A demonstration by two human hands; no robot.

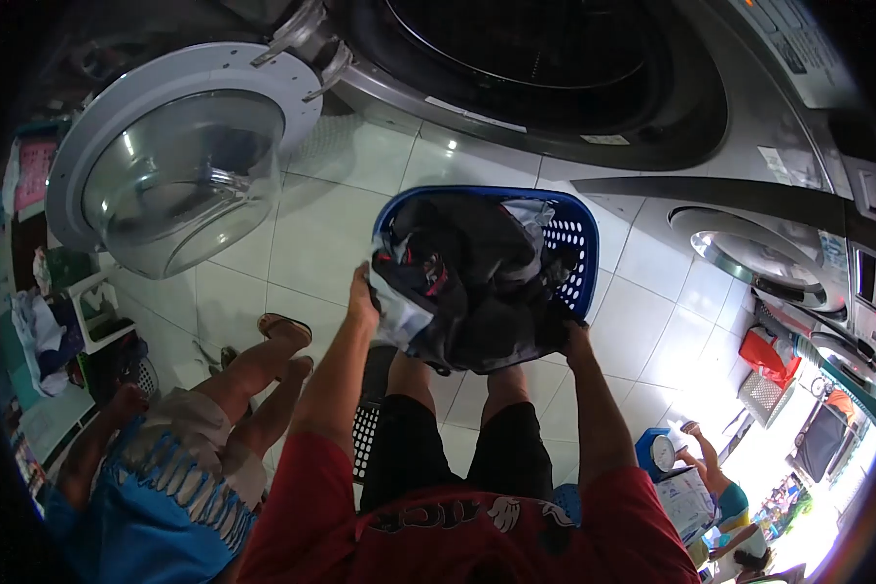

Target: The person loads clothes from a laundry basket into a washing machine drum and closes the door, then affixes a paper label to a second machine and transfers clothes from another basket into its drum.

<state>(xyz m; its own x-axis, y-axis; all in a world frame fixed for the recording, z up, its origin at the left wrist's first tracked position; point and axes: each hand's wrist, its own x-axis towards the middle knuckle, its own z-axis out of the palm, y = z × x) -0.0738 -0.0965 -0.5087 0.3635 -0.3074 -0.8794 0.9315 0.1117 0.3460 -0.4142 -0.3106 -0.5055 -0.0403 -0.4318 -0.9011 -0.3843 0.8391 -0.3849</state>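
Note:
Straight ahead of me is a blue laundry basket with a perforated side. A heap of dark clothes fills it and spills over its near side, hiding that rim. Among them are a pale grey cloth and a bit of red and pink. My left hand is closed at the left edge of the heap, against the pale cloth. At the near right corner, my right hand closes on black cloth. Whether my fingers also grip the basket under the clothes is hidden.
Beyond the basket, a front-loading machine's drum gapes, its round glass door swung out left. More machines line the right. A person in blue is close on my left. A dark perforated basket stands by my legs on white floor tiles.

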